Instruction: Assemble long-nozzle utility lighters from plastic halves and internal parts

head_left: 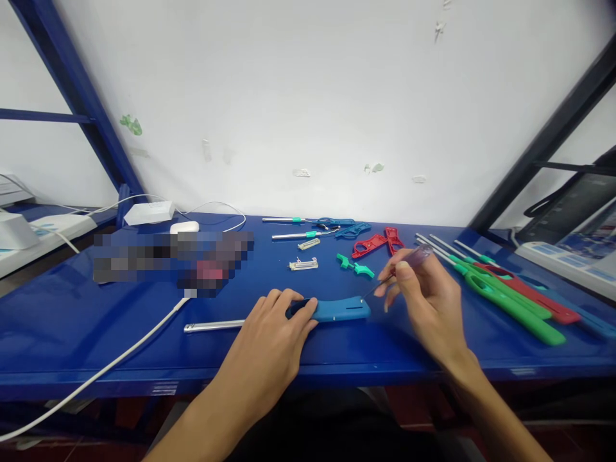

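Bare hands (274, 337), bare forearms (205, 414), dark clothing (327, 427)

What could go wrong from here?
The screwdriver could slip off the blue handle, since its tip meets it near the end.

A slip toward the left hand might catch its fingers, which grip that same handle.

The right hand might knock the loose green parts lying just beyond the screwdriver.
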Demonstrator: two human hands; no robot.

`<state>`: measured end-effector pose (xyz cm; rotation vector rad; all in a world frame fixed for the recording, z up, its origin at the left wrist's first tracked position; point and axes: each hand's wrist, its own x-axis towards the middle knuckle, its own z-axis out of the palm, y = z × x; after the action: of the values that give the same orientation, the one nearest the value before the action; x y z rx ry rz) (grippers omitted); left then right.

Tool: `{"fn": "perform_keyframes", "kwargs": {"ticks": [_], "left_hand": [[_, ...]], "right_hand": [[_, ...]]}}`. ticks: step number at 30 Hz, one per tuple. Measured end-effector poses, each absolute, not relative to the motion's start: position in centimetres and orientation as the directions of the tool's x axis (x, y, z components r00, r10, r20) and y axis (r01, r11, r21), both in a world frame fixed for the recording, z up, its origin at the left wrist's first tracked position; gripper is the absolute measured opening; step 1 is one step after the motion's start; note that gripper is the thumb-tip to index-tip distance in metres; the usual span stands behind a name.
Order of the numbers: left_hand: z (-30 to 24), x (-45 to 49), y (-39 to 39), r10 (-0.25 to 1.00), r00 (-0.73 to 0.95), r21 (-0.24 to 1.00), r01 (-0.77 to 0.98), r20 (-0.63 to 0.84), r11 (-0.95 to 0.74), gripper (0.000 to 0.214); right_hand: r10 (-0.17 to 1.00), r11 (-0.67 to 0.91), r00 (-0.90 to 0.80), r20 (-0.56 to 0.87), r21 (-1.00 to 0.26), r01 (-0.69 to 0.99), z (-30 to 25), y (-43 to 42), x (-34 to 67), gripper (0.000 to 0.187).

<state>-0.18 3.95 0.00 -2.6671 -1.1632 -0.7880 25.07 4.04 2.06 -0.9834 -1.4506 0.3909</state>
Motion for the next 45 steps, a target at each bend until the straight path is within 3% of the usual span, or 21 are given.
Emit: {"fn": "perform_keyframes", "kwargs": {"ticks": [12, 17, 24, 29, 34, 45], "left_hand": [[0.2, -0.1, 3.9, 0.646, 0.571, 0.085, 0.713, 0.506, -0.696, 0.032], [0.1, -0.1, 3.9, 0.652, 0.569, 0.092, 0.714, 0.501, -0.694, 0.032], [0.1, -0.2, 4.0, 0.648, 0.574, 0.071, 0.719, 0.5, -0.692, 0.031], [0.3, -0.1, 4.1, 0.647, 0.581, 0.073, 0.714, 0.494, -0.697, 0.03], [0.4, -0.2, 4.1, 0.642, 0.588, 0.069, 0.709, 0.492, -0.702, 0.029], [0.2, -0.1, 4.0, 0.645, 0.581, 0.081, 0.709, 0.495, -0.701, 0.029]], "right_hand": [[0.752, 0.574, 0.122, 0.648, -0.734, 0.362, 2.3, 3.9, 25.3, 0.017], [0.727, 0.598, 0.031, 0.686, -0.654, 0.464, 2.3, 4.0, 25.4, 0.019], [0.659, 0.62, -0.082, 0.748, -0.478, 0.622, 2.8, 4.3, 25.5, 0.06], [0.691, 0.653, -0.149, 0.707, -0.522, 0.549, 4.2, 4.5, 24.5, 0.037], [0.709, 0.699, -0.167, 0.685, -0.653, 0.293, 4.1, 4.8, 23.3, 0.044], [0.547, 0.772, -0.004, 0.837, -0.502, 0.39, 5.0, 4.6, 23.1, 0.023]]}}
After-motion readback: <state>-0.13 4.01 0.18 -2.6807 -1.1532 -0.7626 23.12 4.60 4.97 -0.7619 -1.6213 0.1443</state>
